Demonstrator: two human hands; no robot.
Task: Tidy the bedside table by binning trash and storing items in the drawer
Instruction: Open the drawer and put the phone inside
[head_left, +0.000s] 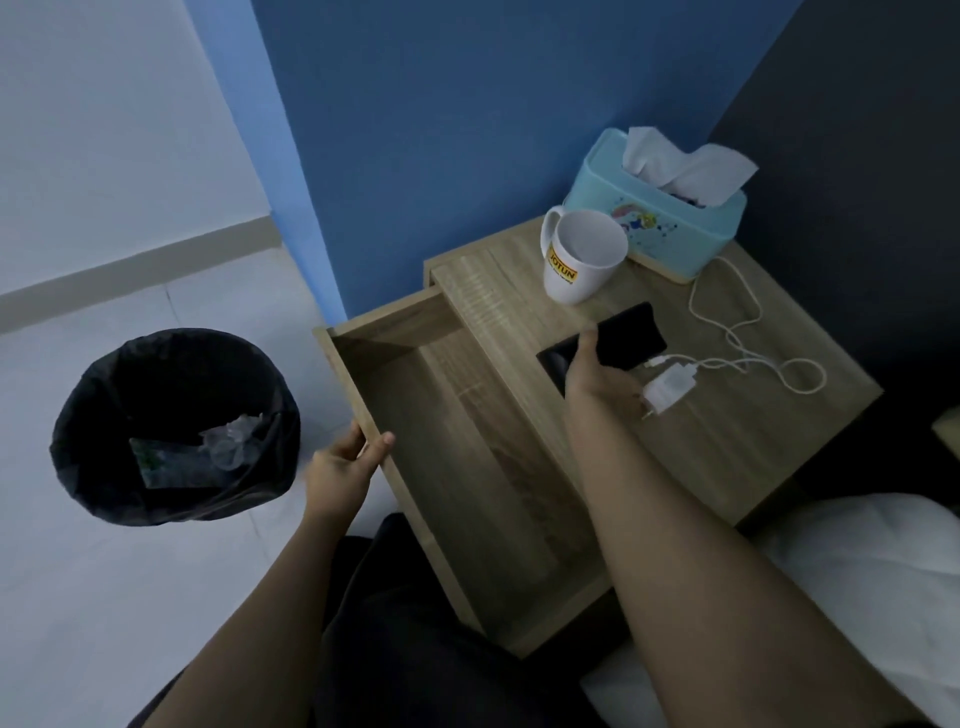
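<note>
The wooden bedside table (753, 447) has its drawer (467, 467) pulled wide open, and nothing lies inside. My left hand (345, 462) grips the drawer's front edge. A black phone (628, 335) lies on the tabletop, and my right hand (597, 376) holds it, thumb on its left edge. Right beside that hand lies a white charger plug (667, 392) with its white cable (748, 332) looping across the top. A white mug (579, 260) and a light blue tissue box (660, 218) stand at the back.
A round bin (171, 421) lined with a black bag stands on the pale floor to the left, with clear plastic trash inside. White bedding (857, 587) lies at the lower right. A blue wall rises behind the table.
</note>
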